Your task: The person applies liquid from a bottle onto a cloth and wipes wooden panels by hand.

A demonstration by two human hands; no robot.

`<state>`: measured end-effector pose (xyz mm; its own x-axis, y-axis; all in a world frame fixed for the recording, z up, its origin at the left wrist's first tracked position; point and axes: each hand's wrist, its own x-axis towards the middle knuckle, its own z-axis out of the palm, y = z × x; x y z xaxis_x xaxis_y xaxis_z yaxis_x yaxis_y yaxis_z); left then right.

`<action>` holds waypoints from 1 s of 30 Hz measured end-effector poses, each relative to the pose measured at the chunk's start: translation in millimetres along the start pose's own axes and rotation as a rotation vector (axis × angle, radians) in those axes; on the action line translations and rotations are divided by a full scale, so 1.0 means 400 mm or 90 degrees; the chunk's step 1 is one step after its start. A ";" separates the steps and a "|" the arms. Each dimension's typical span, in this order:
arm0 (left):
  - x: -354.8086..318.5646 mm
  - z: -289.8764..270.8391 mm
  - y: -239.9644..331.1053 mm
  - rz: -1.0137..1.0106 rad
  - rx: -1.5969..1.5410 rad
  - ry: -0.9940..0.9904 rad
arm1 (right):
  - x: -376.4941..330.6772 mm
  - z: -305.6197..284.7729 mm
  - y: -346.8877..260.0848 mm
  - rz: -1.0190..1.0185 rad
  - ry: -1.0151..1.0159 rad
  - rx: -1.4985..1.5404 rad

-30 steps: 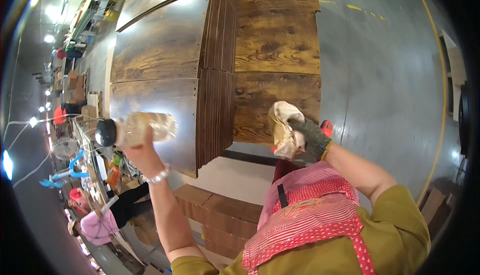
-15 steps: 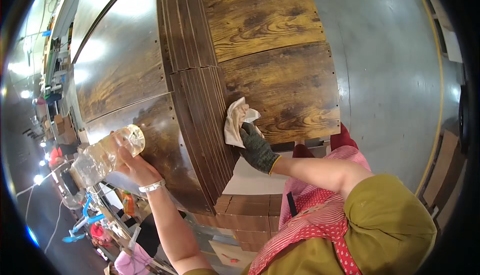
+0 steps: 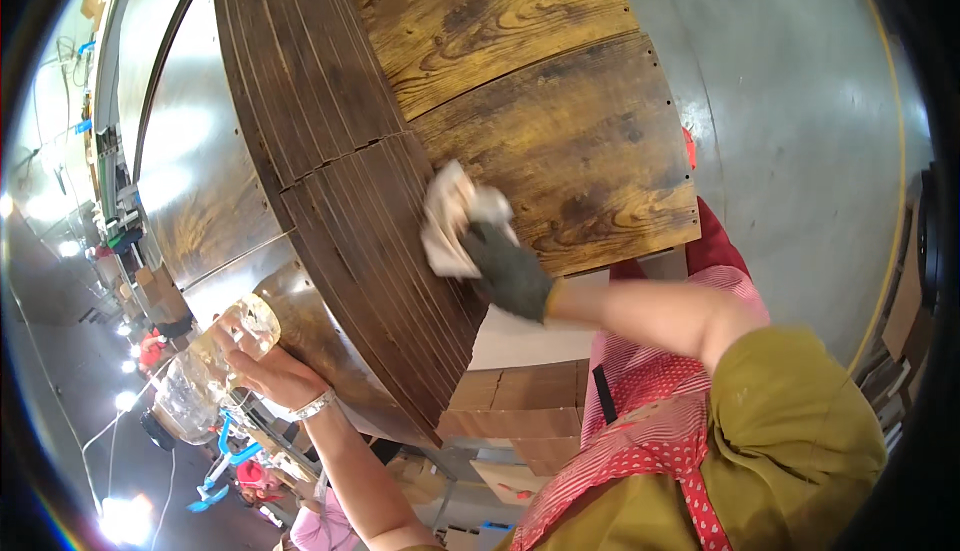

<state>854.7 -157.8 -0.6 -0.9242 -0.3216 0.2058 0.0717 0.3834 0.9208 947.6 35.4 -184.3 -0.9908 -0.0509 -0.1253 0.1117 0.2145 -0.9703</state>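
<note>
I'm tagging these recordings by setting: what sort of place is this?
Probably a factory or workshop: stacks of matching wood-grain panels with holes along their edges, and a wide grey floor marked with a yellow line.

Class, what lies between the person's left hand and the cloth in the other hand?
In the head view, a glossy brown panel lies nearest the left hand, then stacked dark panel edges, nearer the cloth.

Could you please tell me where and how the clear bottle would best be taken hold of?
Probably by the exposed body of the clear bottle, reaching in from the left: its rounded side is uncovered there, between the dark cap and the left hand, which grips the other end.
</note>
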 end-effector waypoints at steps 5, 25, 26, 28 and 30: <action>-0.022 0.034 0.024 -0.037 -0.008 0.048 | 0.127 -0.050 -0.019 -0.099 0.121 -0.159; -0.009 0.018 0.019 -0.025 0.031 0.024 | -0.195 0.174 0.082 0.005 -0.171 -0.220; -0.011 -0.001 0.014 -0.032 0.041 0.039 | -0.129 0.057 0.001 -0.002 -0.050 -0.106; -0.007 0.012 0.017 -0.019 0.047 0.028 | 0.058 -0.023 0.025 -0.091 0.056 -0.034; -0.003 0.033 0.015 -0.007 0.054 0.016 | 0.274 -0.042 0.067 0.069 -0.048 0.068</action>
<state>851.4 -143.8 0.3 -0.9152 -0.3468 0.2054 0.0292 0.4513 0.8919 840.7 52.0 -220.7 -0.9644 -0.1070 -0.2419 0.2292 0.1179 -0.9662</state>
